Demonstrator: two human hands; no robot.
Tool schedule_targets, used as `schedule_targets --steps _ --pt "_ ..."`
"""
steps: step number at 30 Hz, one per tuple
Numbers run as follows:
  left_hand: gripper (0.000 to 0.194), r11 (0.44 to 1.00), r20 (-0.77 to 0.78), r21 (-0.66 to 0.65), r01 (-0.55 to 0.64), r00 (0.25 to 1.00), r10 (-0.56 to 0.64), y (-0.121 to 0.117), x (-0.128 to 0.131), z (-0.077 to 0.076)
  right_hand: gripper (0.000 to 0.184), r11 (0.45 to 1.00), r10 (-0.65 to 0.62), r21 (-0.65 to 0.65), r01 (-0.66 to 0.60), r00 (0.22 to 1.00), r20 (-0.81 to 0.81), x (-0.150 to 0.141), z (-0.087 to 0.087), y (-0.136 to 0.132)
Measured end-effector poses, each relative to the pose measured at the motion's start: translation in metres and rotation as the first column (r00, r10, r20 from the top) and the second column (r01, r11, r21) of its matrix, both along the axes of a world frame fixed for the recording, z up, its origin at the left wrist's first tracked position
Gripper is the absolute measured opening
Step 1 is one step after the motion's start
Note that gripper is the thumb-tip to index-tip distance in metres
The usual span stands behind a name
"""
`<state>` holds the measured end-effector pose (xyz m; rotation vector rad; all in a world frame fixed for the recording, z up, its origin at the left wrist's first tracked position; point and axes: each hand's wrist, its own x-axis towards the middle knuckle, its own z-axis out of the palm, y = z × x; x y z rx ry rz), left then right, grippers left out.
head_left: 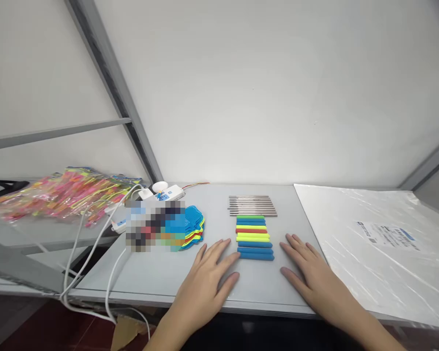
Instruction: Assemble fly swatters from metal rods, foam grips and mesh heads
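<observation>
My left hand (208, 280) lies palm down near the front edge of the grey table (149, 275), its fingers apart and nothing in it. On the other side, my right hand (310, 270) is also spread palm down and holds nothing. Between and just beyond them is a column of coloured plastic tubes (255, 244) in blue, yellow, red and green, laid side by side. The left index fingertip is close to the lower blue tubes; I cannot tell whether it touches them. Behind the tubes lies a row of thin metal rods (252, 204).
A stack of slotted plastic pieces (193, 219), blue, yellow and red, sits left of the tubes, partly pixelated. White power strips (173, 192) and cables (95, 248) are farther left, beside bagged colourful items (76, 190). At right lies a plastic-wrapped white sheet (351, 214).
</observation>
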<state>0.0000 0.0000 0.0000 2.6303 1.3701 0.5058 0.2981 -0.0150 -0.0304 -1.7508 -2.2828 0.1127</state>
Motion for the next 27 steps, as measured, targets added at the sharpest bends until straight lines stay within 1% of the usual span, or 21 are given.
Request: schedule_targets --steps 5,9,11,13,15,18,20,21,23,25,27 --pt "0.039 0.997 0.014 0.082 -0.011 1.0 0.009 0.002 0.005 0.0 0.061 1.0 -0.009 0.009 0.009 1.0 -0.012 0.0 0.0 0.002" --pt "0.029 0.983 0.006 0.178 -0.045 0.999 0.044 0.009 0.023 0.002 0.06 1.0 -0.011 0.021 0.012 1.0 -0.021 -0.001 -0.003 0.003" --pt "0.023 0.976 0.005 0.215 -0.022 1.0 0.021 0.012 0.032 0.001 0.059 1.0 -0.015 0.021 0.016 0.999 -0.028 -0.001 -0.005 0.003" --pt "0.018 0.977 0.019 0.214 0.004 1.0 -0.009 0.014 0.036 0.0 0.059 1.0 -0.014 0.013 0.015 0.999 -0.043 -0.001 -0.003 0.002" --pt "0.016 0.982 0.047 0.186 0.011 0.999 -0.02 0.015 0.035 -0.002 0.058 1.0 -0.006 -0.012 0.005 0.997 -0.079 0.001 0.003 0.002" --pt "0.013 0.99 0.082 0.14 0.009 0.996 -0.021 0.015 0.029 -0.004 0.047 0.998 -0.031 -0.065 0.018 0.979 -0.204 0.007 0.025 0.007" --pt "0.013 0.994 0.09 0.109 0.019 0.995 -0.029 0.014 0.026 -0.004 0.042 0.996 -0.061 -0.076 0.043 0.966 -0.251 0.013 0.044 0.02" --pt "0.013 0.996 0.091 0.092 0.023 0.995 -0.031 0.014 0.025 -0.004 0.041 0.997 -0.06 -0.058 0.048 0.972 -0.226 0.015 0.052 0.03" --pt "0.013 0.998 0.091 0.053 0.024 0.995 -0.029 0.014 0.025 -0.003 0.038 1.0 -0.006 -0.007 0.005 0.992 -0.123 0.018 0.065 0.055" --pt "0.014 1.0 0.093 0.017 0.024 0.995 -0.026 0.013 0.026 -0.001 0.034 0.996 0.079 0.05 -0.077 0.996 -0.049 0.018 0.07 0.082" --pt "0.014 1.0 0.1 -0.007 0.023 0.995 -0.022 0.013 0.027 0.0 0.03 0.981 0.175 0.081 -0.174 0.985 -0.004 0.016 0.068 0.106"
